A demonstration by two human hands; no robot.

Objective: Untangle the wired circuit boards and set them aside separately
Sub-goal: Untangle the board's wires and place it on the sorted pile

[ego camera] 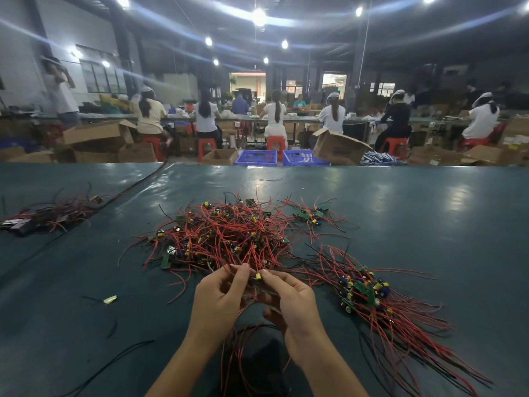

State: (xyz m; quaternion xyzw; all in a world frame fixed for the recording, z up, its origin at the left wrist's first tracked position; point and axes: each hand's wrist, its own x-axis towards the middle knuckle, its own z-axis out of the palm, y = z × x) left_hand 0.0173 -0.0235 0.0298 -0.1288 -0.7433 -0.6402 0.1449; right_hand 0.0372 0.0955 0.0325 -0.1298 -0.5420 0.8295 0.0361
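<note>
A tangled heap of small circuit boards with red and black wires (220, 236) lies in the middle of the dark green table (415, 213). At its near edge my left hand (220, 296) pinches red wires, and my right hand (289, 299) pinches a wired circuit board (259, 277) with a yellow-banded capacitor, held between both hands. Its wires hang down between my wrists. To the right lies a sorted bundle of boards (363, 290) with wires trailing toward the near right. A small cluster of boards (312, 214) sits behind it.
Another pile of wired parts (48, 214) lies at the far left across a seam in the table cover. A small scrap (110, 299) and loose black wires lie near left. Beyond the table edge are seated workers, cardboard boxes and blue crates (256, 157).
</note>
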